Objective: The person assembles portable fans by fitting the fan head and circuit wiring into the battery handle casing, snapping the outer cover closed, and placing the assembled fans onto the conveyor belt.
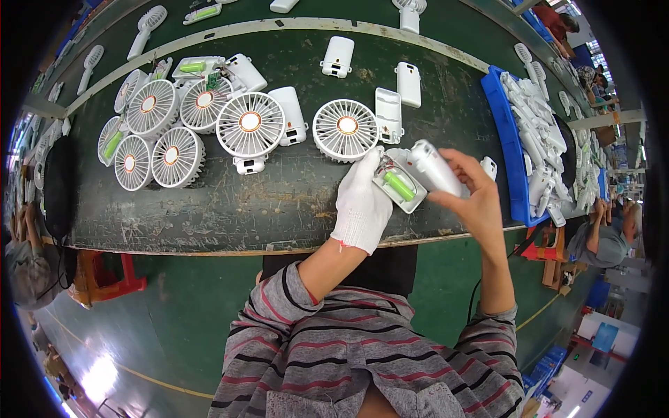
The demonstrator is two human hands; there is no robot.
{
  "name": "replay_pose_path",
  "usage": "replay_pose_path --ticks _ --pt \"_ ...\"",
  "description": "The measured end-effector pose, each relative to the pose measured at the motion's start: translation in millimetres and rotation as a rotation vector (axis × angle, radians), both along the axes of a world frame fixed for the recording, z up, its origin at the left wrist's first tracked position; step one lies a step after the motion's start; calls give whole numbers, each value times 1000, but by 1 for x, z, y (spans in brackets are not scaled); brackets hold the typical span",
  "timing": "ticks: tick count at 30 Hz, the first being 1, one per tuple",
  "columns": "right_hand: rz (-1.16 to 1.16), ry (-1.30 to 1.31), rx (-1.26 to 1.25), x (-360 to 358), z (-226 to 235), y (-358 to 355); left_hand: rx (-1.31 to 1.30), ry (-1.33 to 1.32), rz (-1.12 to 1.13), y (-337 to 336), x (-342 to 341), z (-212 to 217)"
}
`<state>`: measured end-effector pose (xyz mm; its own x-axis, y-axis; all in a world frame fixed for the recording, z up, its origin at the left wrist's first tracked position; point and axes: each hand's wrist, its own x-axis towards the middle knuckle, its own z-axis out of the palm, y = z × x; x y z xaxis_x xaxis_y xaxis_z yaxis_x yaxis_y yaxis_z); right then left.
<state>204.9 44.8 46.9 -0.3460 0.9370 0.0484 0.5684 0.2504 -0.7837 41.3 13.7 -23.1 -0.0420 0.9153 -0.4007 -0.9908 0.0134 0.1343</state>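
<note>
My left hand, in a white knit glove, is closed on the open handle half of a handheld fan. A green battery cell and thin wires sit inside that half. Bare, my right hand grips a white handle cover by its side, tilted just right of the open half. Whether the two parts touch, I cannot tell. Beyond my glove lies a white fan head with an orange-ringed hub. Beside it an empty handle shell rests with its inside up.
Several white fans cluster at the left of the dark worktable, some with green batteries exposed. Loose handle covers lie toward the back. A blue bin full of white parts stands at the right. A pale rail crosses behind.
</note>
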Motion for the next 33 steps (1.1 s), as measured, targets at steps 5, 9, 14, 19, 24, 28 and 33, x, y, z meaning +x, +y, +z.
replay_pose_path --ticks 5,9,14,19,24,28,33 --pt "35 -194 229 -31 7 -15 84 -20 -64 2 -3 7" --pt "116 -294 330 -48 3 -17 71 -7 -45 2 -3 5" --pt "119 -389 350 -61 -2 -25 47 89 -142 -2 -6 3" --pt "111 -469 461 -62 -9 -33 -27 165 -126 -1 -4 9" --pt "109 -426 449 -59 -9 -37 13 198 -124 -4 -4 5" --pt "-52 -168 -84 -50 0 -36 181 310 -223 -15 -16 9" --pt "114 311 -797 -38 -5 -31 378 395 -335 -22 -33 14"
